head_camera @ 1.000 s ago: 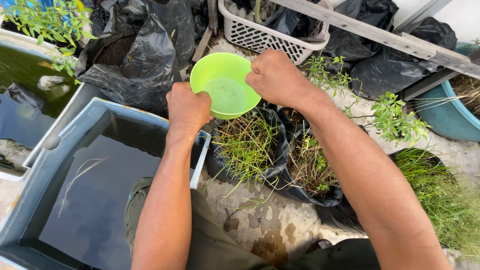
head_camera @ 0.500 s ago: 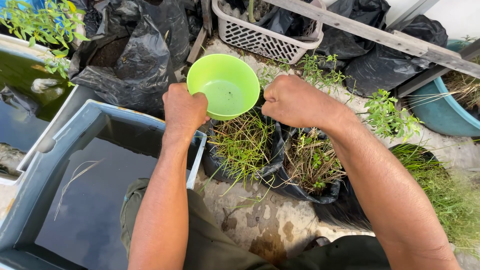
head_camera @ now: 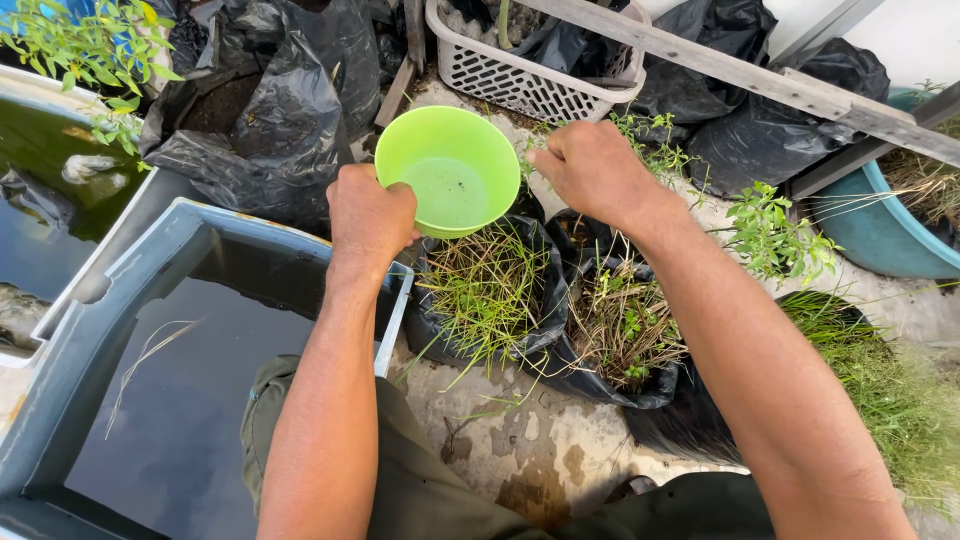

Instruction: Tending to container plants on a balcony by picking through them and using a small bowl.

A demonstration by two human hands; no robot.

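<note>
My left hand [head_camera: 370,215] grips the round lime-green plastic bowl [head_camera: 448,170], a little water inside, above the grass-filled black grow bag [head_camera: 490,290]. Right hand [head_camera: 592,168] fisted beside the bowl; contents unclear. Nothing poured yet.

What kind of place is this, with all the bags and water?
Most likely a backyard plant nursery or garden corner: grassy plants in black grow bags, a grey tub of dark water, and a white plastic basket on rough concrete.

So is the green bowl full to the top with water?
No, the green bowl in the left hand holds only a shallow bit of water at its bottom.
</note>
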